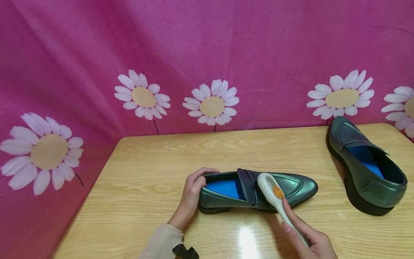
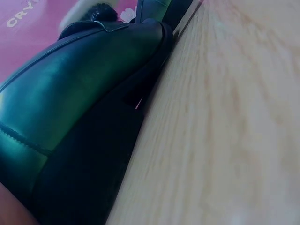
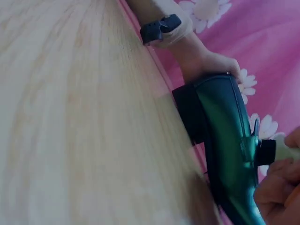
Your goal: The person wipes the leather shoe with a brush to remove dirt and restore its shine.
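A shiny dark green loafer [image 1: 294,181] with a blue insole lies sole-down on the table, toe to the right. My left hand [image 1: 191,194] grips it at the heel, fingers over the back rim of the opening. In my right hand [image 1: 310,235] is a white brush [image 1: 266,186] with an orange spot, held by its handle with the index finger stretched along it. The brush head overlaps the loafer's strap and upper. Its dark bristles [image 3: 266,152] face the strap in the right wrist view. The left wrist view shows the loafer's side and heel block [image 2: 89,159] up close.
A second green loafer [image 1: 372,190] stands at the right of the wooden table [image 1: 145,172], toe toward the back. Behind the table hangs a pink cloth [image 1: 258,54] with white daisies. A black strap [image 1: 185,251] is on the left wrist.
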### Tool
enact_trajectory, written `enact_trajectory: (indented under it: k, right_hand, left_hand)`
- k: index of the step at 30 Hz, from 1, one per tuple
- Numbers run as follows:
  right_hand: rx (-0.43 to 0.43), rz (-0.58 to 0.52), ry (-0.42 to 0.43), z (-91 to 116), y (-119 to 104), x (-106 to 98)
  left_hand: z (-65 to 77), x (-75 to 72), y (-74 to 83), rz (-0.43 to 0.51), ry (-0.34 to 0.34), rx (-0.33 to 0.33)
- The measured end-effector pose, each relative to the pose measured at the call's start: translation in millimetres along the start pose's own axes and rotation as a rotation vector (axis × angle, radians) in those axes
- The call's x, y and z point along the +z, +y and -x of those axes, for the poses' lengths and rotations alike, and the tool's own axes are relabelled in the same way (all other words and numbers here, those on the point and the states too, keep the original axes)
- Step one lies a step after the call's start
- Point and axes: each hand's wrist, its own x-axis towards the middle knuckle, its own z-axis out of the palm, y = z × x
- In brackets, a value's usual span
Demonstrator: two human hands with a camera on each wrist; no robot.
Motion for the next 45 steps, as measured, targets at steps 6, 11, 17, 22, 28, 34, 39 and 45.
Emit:
enact_trajectory:
  k: [6, 11, 17, 22, 28, 34, 39, 45]
  right_hand:
    - [-0.499, 0.176, 0.145, 18, -8, 15]
    - [-0.441, 0.225, 0.211, 14, -7, 10]
    - [-0.346, 0.282, 0.244, 6, -1, -1]
    - [-0.291, 0.294, 0.282, 3, 5, -8]
    - [-0.294, 0.227, 0.272, 7, 5, -4]
    - [-0.476, 0.152, 0.189, 19, -5, 9]
    - [-0.525, 0.204, 0.215, 16, -2, 6]
    - [-0.285, 0.358, 0.334, 1, 6, -9]
  left_hand:
    - [-0.6, 0.6, 0.9, 0.011, -0.016, -0.02]
    - [0.6, 1.9, 0.7, 0.019, -0.038, -0.012]
    - [4.9, 2.9, -0.8, 0.048, -0.068, 0.046]
    - [6.4, 3.8, -2.5, 0.06, -0.117, 0.106]
    - [5.8, 2.5, -2.3, 0.062, -0.148, 0.126]
    - [3.2, 0.1, -0.8, 0.057, -0.17, 0.163]
    - [3.2, -2.6, -1.0, 0.061, -0.186, 0.172]
    - [2.2, -3.4, -2.4, 0.046, -0.182, 0.201]
